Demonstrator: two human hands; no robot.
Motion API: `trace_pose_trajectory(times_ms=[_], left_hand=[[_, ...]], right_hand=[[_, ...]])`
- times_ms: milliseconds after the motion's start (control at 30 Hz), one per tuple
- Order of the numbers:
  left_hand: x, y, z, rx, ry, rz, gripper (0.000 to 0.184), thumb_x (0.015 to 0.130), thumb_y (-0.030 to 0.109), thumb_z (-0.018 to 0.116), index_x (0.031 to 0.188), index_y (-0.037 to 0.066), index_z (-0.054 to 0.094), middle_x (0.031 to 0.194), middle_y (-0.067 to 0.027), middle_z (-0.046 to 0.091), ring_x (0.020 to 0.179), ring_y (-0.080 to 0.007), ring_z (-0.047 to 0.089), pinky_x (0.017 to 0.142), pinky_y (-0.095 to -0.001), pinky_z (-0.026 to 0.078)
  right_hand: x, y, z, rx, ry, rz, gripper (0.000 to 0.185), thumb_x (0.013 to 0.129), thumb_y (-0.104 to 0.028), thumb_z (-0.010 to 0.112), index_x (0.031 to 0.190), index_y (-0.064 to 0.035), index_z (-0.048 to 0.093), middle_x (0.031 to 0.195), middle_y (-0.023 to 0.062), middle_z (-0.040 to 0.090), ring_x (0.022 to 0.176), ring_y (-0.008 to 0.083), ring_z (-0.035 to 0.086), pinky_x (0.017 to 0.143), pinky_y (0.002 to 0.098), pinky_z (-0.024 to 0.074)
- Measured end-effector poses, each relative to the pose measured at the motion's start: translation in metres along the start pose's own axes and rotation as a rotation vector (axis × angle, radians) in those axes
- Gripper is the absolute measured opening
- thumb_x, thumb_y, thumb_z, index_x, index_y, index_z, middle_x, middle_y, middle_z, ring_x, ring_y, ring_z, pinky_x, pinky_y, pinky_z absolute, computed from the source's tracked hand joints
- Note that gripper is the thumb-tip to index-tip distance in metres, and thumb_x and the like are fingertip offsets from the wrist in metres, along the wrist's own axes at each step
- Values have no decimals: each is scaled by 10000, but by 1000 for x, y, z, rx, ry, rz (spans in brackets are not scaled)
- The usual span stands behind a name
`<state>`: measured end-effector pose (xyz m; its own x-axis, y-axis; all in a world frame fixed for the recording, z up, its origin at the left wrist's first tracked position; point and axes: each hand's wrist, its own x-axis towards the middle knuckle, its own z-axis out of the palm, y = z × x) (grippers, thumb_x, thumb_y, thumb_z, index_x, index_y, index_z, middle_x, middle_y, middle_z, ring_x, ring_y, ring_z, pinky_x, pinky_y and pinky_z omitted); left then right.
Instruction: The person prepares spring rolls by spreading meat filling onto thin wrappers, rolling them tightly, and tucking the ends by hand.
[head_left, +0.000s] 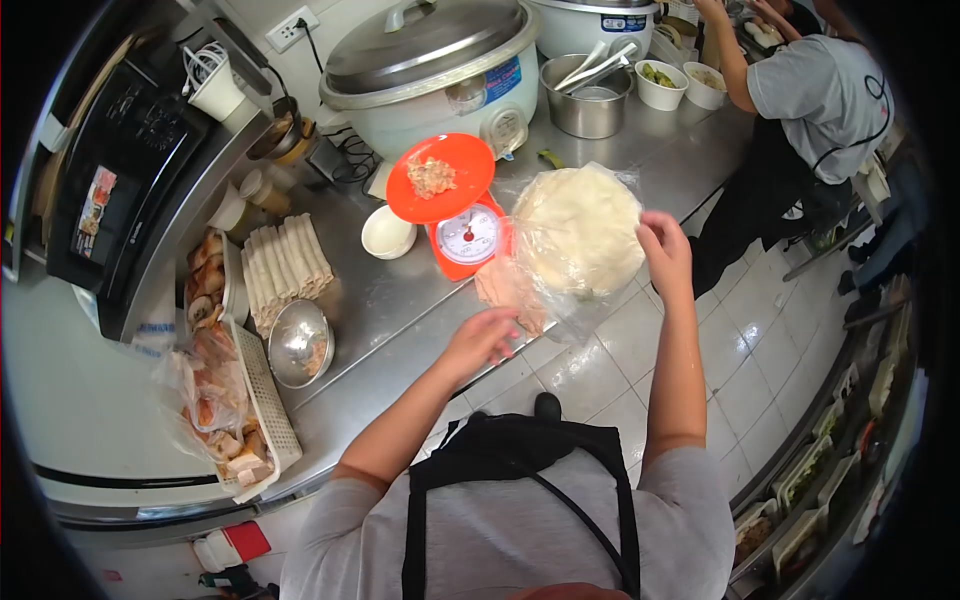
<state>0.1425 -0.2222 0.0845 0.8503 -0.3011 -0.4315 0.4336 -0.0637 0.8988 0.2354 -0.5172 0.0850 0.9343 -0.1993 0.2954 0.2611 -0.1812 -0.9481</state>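
A stack of round pale wrapper sheets lies on clear plastic at the steel counter's front edge. My right hand is at the stack's right edge, thumb and fingers closed together on the rim of the wrappers. My left hand hovers near a pinkish piece under the plastic, its fingers apart and holding nothing; whether the fingertips touch the plastic I cannot tell. Behind it stands an orange kitchen scale, its orange plate bearing a small heap of minced filling. A small white bowl sits beside the scale.
Uncooked rolls are piled at left, near a steel bowl and a white basket of bagged food. A large rice cooker and steel pot line the back. Another person works at right.
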Motion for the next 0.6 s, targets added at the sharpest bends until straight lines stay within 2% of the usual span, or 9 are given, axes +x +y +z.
trace_pose_trajectory(times_ms=[133,267,367,433,533,600], left_hand=[[46,16,47,4,-39,-119,452,899,206,475,1303,54,344,950,-63,550,663,-98,553,510,-187,429],[74,9,62,182,-177,-5,550,879,202,501,1353,56,263,973,-66,523,690,-97,539,536,-200,433],[82,9,69,283,-205,61,633,863,208,530,1382,61,200,999,-68,504,701,-97,532,551,-212,438],[82,13,72,314,-212,100,677,854,218,549,1394,67,171,1016,-65,495,696,-98,531,552,-221,441],[60,24,72,304,-188,-22,664,859,213,550,1390,68,180,1024,-60,496,699,-103,540,543,-226,444],[42,23,56,283,-186,-43,622,869,219,538,1376,67,212,1029,-62,509,707,-105,549,539,-231,446]], right_hand=[[-56,52,-57,-7,92,155,182,826,-104,592,977,-5,568,848,-2,567,754,62,509,688,198,422],[-100,96,-94,34,194,358,164,824,-103,592,962,-16,572,817,-19,550,731,52,491,671,193,413],[-101,98,-97,62,208,336,144,827,-92,587,953,-24,575,812,-26,550,726,50,488,665,187,408],[-86,90,-85,61,184,244,145,829,-80,581,961,-20,576,807,-22,550,725,52,488,659,184,408],[-51,55,-47,-6,121,101,154,823,-58,587,970,-13,580,813,-9,562,734,58,506,651,194,423],[-26,31,-10,71,43,27,162,807,-58,609,959,-3,590,829,17,589,758,79,541,663,218,449]])
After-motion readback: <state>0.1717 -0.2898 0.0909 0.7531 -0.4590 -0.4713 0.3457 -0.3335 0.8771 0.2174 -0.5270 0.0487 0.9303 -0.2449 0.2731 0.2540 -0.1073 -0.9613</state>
